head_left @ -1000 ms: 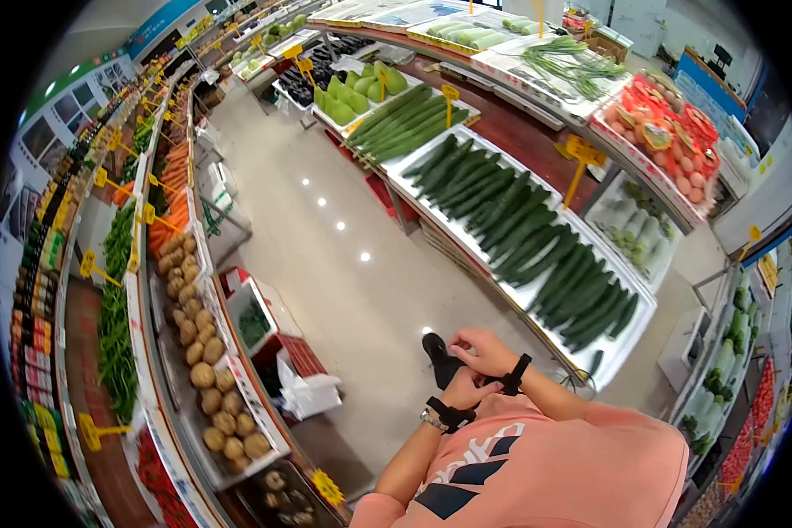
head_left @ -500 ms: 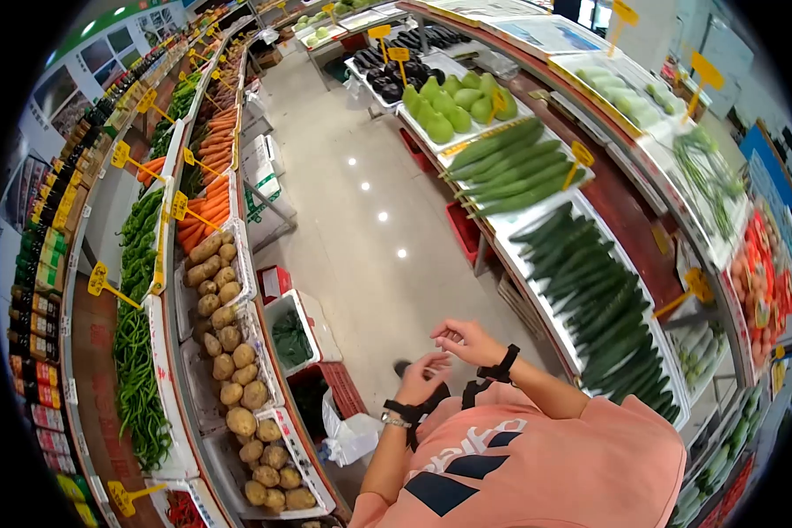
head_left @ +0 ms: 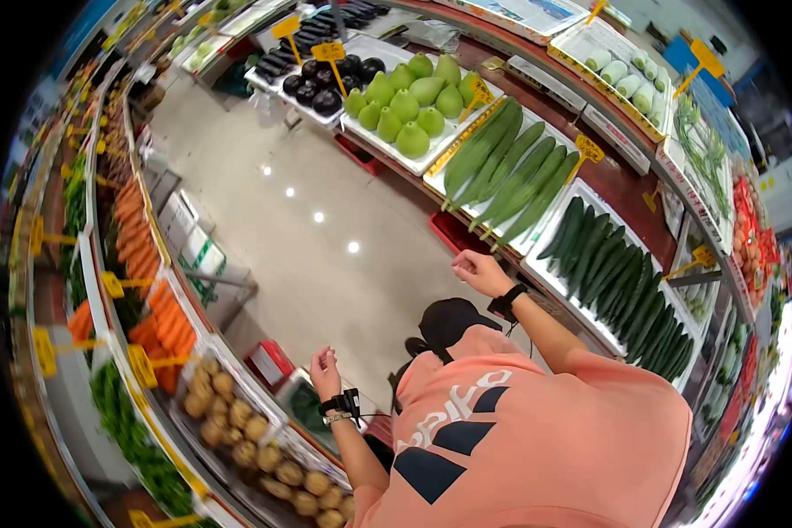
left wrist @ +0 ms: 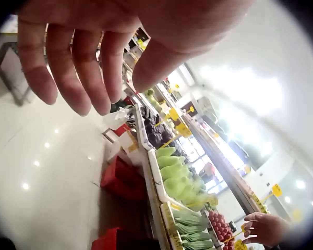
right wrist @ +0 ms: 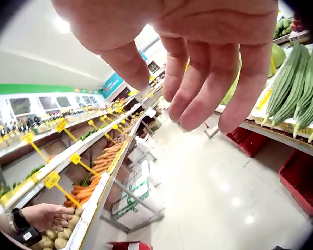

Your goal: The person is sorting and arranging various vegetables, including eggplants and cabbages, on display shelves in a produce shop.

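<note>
My left hand hangs over the aisle beside the potato trays, its fingers loosely bent and holding nothing; the left wrist view shows its fingers spread a little. On the other side, my right hand is held in the air near the front edge of the ridged gourds and the cucumbers. Nothing is in it, and its fingers hang relaxed in the right wrist view. Pale green gourds and round eggplants lie farther up the right-hand stand.
The tiled floor of the aisle runs between two stands. Carrots and green peppers lie on the left. A red crate sits under the right stand, white boxes under the left. Yellow price signs stick up.
My hands were close together in front of the body and have moved apart, left hand toward the potatoes, right hand toward the gourds. The view has shifted toward the right-hand stand.
</note>
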`<state>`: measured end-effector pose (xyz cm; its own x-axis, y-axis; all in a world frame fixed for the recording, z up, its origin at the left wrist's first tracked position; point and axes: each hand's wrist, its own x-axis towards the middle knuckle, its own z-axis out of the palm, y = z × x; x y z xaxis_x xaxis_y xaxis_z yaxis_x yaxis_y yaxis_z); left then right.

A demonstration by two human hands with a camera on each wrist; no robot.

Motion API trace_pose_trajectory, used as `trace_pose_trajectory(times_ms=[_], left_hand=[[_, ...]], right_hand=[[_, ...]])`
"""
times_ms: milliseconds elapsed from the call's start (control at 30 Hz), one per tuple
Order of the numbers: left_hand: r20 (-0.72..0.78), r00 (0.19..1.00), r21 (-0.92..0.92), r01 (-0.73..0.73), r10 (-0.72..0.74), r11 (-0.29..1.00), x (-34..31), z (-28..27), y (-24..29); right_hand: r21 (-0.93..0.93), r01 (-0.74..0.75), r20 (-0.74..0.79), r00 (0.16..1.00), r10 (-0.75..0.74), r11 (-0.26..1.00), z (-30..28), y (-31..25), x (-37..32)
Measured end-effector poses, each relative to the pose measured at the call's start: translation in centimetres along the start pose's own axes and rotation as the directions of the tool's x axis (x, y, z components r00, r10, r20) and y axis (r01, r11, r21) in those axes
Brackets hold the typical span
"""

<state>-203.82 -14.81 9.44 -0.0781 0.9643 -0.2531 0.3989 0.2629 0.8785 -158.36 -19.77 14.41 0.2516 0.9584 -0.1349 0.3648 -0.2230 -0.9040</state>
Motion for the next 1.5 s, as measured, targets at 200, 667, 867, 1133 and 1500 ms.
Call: trace_pose_trajectory(times_ms=[200,667,867,1133,1500], left_hand=[[0.258,0.945,0.138,-0.243,0.202,0.960,19.6,2.8,11.2],[0.168,0.984,0.254,-0.096,0.054,0.962,48.8,0.3,16.5],[-0.005,0.999,0.145,0.041,-0.040,0.989,61.7,-3.9,11.0],[-0.040,0.997,0.157,0.064,-0.059,0.986,86.0,-10.5,12.9],[0.150,0.973,0.060,-0.186,0.175,0.981,118.7,-15.1,29.0]], right_hand=[[0.163,-0.166,-0.182,0.964,0.195,0.973,3.3,2.8,13.7],[0.104,-0.031,0.039,0.999,0.027,0.994,14.2,-8.4,56.3],[0.156,-0.071,0.130,0.990,0.051,0.985,20.7,-12.4,71.3],[0.165,-0.175,0.152,0.977,0.150,0.971,29.8,-18.8,89.7],[0.150,-0.302,0.096,0.952,0.290,0.942,42.0,-24.6,112.4]])
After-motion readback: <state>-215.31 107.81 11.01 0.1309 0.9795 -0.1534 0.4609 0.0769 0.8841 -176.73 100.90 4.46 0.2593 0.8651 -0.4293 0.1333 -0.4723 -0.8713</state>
